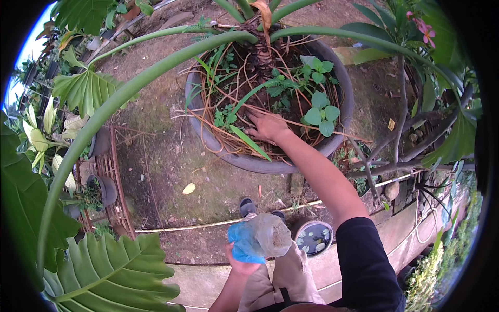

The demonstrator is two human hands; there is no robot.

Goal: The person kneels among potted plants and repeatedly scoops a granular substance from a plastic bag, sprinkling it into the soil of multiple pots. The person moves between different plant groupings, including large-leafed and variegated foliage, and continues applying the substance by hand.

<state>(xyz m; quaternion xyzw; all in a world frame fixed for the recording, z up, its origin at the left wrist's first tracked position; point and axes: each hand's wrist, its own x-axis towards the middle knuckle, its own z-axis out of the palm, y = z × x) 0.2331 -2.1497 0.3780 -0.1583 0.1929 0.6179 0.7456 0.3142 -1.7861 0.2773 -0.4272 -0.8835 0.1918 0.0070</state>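
Observation:
A wide round planter point(249, 162) holds a thick-stemmed plant point(263, 58) with long green stalks, brown stringy roots and small green weeds point(321, 113). My right hand point(268, 126) reaches over its near rim and rests on the soil among the roots, fingers spread; whether the fingertips touch anything beyond soil and roots is hidden. Lower down, near my legs, my left hand point(245, 259) holds a blue plastic bag point(243, 241) together with a clear plastic bag point(275, 236), which has something pale inside that I cannot make out.
A round pot of water with floating leaves point(314, 238) stands by my feet. Large leaves point(113, 273) and a curved stalk point(117, 97) cross the left side. Bare branches point(401, 128) spread on the right. Smaller pots point(103, 191) sit by a rusty metal frame point(119, 183).

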